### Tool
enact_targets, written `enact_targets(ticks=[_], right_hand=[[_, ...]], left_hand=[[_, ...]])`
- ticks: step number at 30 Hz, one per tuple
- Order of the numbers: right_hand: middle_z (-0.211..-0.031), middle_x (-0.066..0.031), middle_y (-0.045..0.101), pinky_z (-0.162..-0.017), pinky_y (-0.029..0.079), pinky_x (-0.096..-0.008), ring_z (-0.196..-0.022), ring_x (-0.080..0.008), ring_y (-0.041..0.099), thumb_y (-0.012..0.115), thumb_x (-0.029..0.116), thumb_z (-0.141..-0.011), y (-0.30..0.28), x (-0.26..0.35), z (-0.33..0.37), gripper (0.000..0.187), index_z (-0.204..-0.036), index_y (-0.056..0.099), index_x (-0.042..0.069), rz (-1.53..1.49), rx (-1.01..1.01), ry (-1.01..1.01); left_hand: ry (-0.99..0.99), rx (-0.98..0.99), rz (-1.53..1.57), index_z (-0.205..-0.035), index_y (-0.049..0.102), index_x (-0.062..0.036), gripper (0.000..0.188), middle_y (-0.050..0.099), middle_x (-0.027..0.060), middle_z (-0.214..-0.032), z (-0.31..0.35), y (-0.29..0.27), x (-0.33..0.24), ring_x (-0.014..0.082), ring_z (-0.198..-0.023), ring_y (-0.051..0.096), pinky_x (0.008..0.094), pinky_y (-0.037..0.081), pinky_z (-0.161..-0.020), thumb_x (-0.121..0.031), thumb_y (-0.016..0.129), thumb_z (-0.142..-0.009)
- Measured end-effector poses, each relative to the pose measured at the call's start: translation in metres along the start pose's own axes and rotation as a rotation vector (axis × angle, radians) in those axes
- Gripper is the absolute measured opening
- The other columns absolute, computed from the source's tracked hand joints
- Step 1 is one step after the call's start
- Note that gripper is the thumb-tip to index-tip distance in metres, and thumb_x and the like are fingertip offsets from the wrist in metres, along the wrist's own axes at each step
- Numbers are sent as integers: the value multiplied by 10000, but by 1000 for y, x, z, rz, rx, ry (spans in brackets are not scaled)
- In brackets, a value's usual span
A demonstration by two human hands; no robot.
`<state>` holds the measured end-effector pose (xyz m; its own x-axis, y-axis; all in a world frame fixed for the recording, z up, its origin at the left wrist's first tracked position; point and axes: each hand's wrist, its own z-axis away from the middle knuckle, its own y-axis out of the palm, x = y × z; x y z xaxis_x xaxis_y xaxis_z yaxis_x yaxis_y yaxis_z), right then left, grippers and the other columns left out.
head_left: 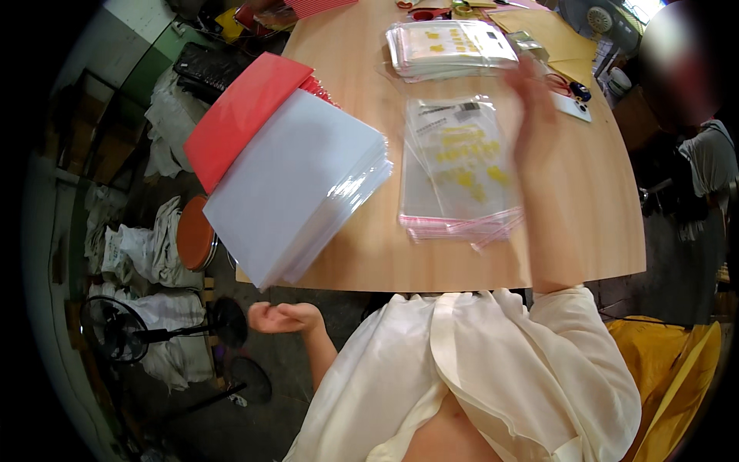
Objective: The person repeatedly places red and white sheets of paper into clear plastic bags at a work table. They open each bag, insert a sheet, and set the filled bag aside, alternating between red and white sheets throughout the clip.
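Note:
My left hand (285, 317) hangs off the table's near edge, below a tall stack of white sheets in clear sleeves (300, 169). Its fingers are curled in, and nothing shows in them. Stretched across the table, my right hand (533, 96) is smeared by motion at the right end of a pile of clear packets with yellow print (450, 50); its fingers cannot be made out. Left of my right forearm lie clear plastic bags with pink-edged flaps and yellow print (454, 169), loosely overlapping.
Red covers (250, 115) lie against the sleeved stack on the left. A white phone-like slab (572, 108), dark-and-red scissors (573, 87) and brown envelopes (558, 42) are at the far right. A person (712, 158) is beyond the table's right side. An orange stool (196, 233) and fans (115, 329) stand left.

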<state>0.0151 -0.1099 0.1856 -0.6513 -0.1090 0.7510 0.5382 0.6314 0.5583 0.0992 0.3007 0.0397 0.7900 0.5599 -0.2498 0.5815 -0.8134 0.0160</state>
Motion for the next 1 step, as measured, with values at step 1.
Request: enact_targets(ticks=[1], right_hand=[[-1054,-67,691,-933,439,-297,-978,-171,635,531,169,-957,-6,0,3,245,-1116,659,34,1,-4,-2]], left_hand=[[104,64,-46,-1057,471,4,274,509,135,-1055,5,-6,-7,242,-935,508,343,404,-818,-255,454,-971]])
